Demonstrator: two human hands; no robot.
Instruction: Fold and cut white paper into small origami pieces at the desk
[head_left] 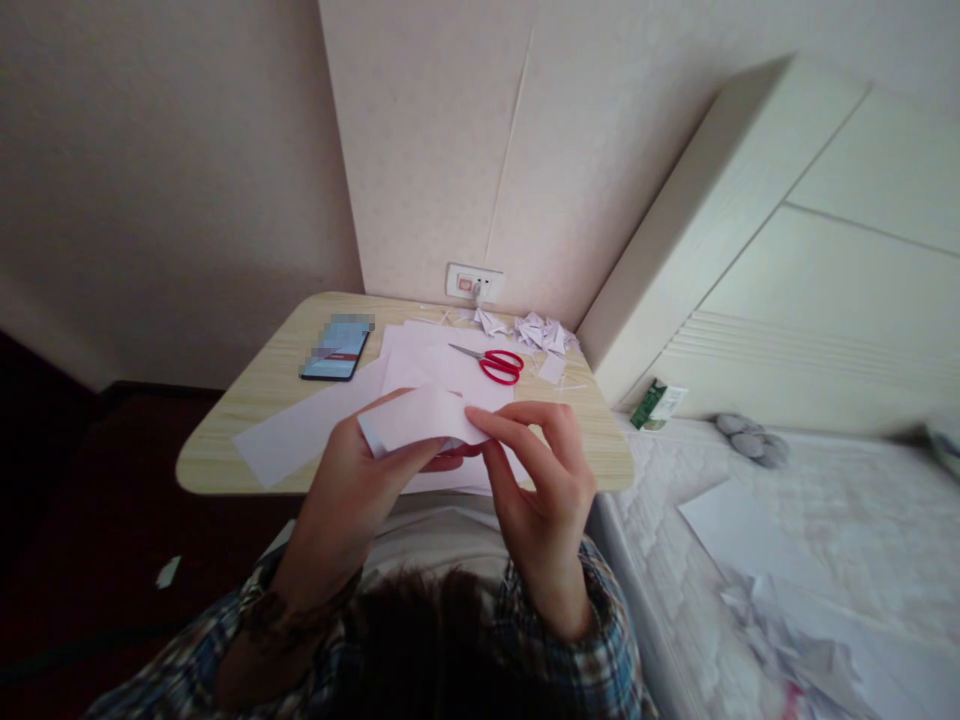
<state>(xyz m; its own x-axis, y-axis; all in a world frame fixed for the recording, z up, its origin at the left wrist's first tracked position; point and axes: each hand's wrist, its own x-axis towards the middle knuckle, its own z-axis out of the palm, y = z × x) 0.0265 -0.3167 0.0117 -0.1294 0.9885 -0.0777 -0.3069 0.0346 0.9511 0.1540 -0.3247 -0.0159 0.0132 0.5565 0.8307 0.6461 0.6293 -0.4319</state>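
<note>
A small white piece of paper (424,415), curved and seemingly folded, is held up between both hands over the near edge of the table. My left hand (367,480) grips its left side, thumb in front and fingers behind. At the paper's right end, my right hand (544,475) pinches the edge between thumb and fingertips. Just beyond the hands, red-handled scissors (499,364) lie on white paper sheets (431,340), blades slightly apart and pointing left. A long paper strip (270,450) lies to the left, partly under the sheets.
A phone (337,348) with a lit screen lies at the table's (225,430) left. Folded paper pieces (540,332) and thin offcuts are at the back right, near a wall socket (475,283). On the right, a mattress (652,490) holds more paper (757,540) and a grey object (750,440).
</note>
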